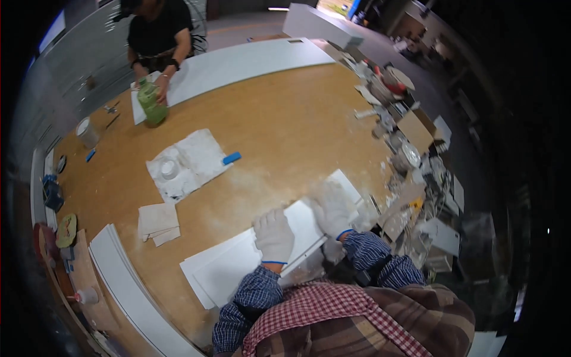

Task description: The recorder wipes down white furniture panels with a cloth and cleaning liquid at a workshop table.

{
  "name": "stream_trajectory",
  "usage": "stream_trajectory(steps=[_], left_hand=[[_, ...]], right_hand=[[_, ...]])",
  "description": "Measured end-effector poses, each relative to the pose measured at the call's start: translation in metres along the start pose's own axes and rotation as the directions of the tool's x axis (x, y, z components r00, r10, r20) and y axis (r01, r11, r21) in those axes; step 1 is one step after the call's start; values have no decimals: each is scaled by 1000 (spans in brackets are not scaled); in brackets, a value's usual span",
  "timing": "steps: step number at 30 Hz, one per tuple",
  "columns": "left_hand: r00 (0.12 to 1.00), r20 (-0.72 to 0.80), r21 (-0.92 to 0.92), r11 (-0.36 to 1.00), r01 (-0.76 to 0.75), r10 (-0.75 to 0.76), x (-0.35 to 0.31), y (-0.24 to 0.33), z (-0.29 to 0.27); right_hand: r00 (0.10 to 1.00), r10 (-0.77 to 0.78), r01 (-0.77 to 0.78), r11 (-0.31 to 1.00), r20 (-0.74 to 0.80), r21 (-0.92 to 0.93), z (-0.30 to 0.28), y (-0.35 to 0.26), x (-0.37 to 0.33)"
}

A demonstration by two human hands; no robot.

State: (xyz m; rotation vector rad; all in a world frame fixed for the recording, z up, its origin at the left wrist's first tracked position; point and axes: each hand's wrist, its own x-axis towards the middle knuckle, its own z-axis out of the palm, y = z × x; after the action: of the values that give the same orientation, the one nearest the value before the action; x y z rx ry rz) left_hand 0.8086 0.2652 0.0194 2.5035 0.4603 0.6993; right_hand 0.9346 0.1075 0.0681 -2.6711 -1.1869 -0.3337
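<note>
Both my hands wear white gloves. My left hand lies flat on a long white panel resting on the wooden table near its front edge. My right hand presses on the panel's far end; it is blurred, and whether anything is in it is hidden. Pale dust lies on the wood just beyond the panel. My checked sleeves come in from below.
A white sheet with a small tub, a blue block and folded paper pieces lie to the left. A person in black holds a green bottle at the far side. Clutter crowds the right edge. White boards lean front left.
</note>
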Motion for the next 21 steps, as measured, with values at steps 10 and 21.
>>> stream_trajectory(steps=[10,21], left_hand=[[934,313,80,985,156,-173,11,22,-9],[999,-49,337,941,32,-17,-70,-47,-125]], right_hand=[[986,74,-78,997,-150,-19,11,101,-25],[942,-114,66,985,316,159,-21,38,-13]])
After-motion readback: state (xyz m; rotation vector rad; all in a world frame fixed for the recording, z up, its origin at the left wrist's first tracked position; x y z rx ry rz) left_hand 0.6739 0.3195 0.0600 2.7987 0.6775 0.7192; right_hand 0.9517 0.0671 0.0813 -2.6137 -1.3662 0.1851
